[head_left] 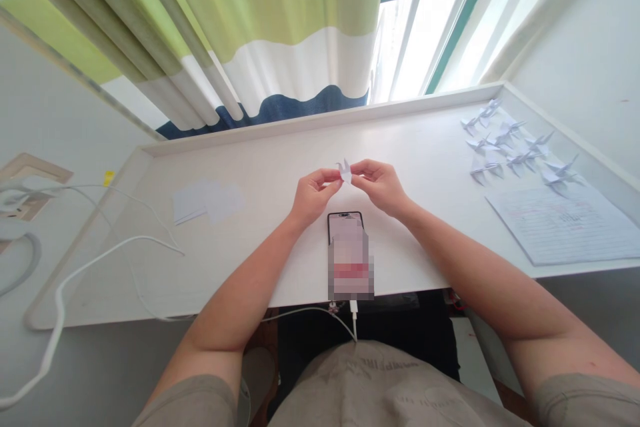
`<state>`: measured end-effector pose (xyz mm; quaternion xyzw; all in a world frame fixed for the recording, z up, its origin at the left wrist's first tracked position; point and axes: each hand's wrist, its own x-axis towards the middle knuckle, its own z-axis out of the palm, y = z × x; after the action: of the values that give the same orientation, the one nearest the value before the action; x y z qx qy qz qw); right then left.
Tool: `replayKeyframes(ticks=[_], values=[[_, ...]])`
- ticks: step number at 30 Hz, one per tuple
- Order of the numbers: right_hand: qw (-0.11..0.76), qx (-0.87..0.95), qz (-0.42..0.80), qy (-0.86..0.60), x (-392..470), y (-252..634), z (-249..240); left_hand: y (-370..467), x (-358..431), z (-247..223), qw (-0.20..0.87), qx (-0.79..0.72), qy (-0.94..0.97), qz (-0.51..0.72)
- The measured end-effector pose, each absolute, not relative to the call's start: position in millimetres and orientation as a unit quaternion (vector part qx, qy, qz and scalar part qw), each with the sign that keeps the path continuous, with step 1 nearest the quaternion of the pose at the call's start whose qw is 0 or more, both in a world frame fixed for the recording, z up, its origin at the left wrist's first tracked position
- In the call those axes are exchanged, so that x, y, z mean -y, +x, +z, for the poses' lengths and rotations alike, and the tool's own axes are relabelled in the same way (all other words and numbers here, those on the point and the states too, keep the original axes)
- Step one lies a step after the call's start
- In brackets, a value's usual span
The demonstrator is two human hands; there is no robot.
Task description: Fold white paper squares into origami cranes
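nothing legible (marks on shirt and lined paper too blurred)

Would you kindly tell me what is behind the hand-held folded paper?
Behind the folded paper, the white desktop shows, then its raised back edge and the curtain; what the paper covers is hidden.

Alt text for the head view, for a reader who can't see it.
A person's left hand and right hand hold a folded paper bird over a white desk, beyond a phone. More paper birds sit at the right near lined paper; loose sheets lie at the left.
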<state>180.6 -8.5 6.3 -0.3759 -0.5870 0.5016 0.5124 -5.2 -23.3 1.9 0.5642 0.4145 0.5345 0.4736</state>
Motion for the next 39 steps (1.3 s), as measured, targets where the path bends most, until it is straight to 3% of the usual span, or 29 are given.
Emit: replayKeyframes(ticks=[6, 14, 39], values=[[0.508, 0.595, 0.507, -0.361, 8, 182, 5, -2, 24, 2, 0.463, -0.427, 0.546, 0.552], [0.551, 0.624, 0.414, -0.368, 11, 183, 10, -1, 24, 3, 0.434, -0.444, 0.565, 0.544], [0.531, 0.601, 0.468, -0.371, 12, 186, 15, -2, 23, 1, 0.520, -0.404, 0.519, 0.546]])
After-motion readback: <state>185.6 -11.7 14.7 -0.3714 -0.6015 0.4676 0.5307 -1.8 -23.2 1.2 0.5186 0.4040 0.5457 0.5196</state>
